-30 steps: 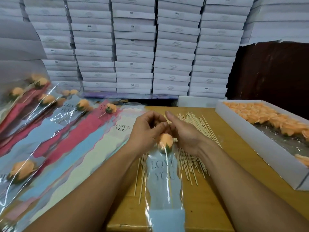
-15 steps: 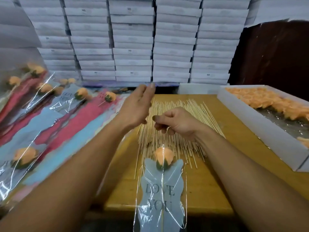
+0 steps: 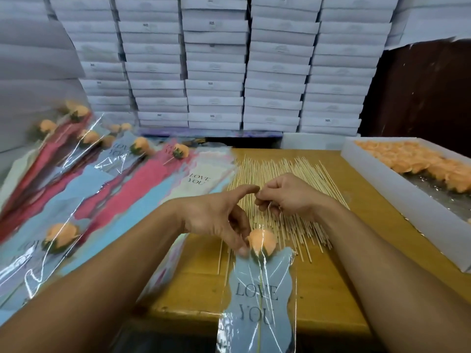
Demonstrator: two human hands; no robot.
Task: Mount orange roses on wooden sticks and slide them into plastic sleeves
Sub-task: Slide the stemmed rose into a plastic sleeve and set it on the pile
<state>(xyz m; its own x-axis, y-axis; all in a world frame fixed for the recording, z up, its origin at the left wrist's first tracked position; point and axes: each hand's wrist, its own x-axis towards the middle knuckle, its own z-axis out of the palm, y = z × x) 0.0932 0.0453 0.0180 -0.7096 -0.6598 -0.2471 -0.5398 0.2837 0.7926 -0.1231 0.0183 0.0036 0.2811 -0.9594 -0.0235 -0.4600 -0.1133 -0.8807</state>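
Head view. An orange rose [image 3: 262,242] sits on a thin stick inside a clear plastic sleeve [image 3: 257,301] printed "LOVE YOU" on a pale blue panel. The sleeve lies on the wooden table [image 3: 339,284], its lower end overhanging the near edge; the rose head lies at the sleeve's mouth, over the near ends of the loose wooden sticks [image 3: 280,174].

The left hand [image 3: 216,215] reaches across in front of the rose, its index finger extended towards the right hand and its other fingers angled down, tips at the sleeve's top edge just beside the rose. Motion blur prevents confirming whether they pinch the film or only touch it. The right hand [image 3: 288,194] hovers over the sticks, fingers curled with thumb and forefinger tips together; whether anything is pinched between them cannot be told.

The sticks are fanned out across the table centre. To the right, a white tray [image 3: 397,189] holds many loose orange rose heads [image 3: 413,161]. To the left, finished sleeved roses [image 3: 84,189] lie overlapping in red, blue and cream sleeves. Stacks of white boxes [image 3: 216,64] fill the background.
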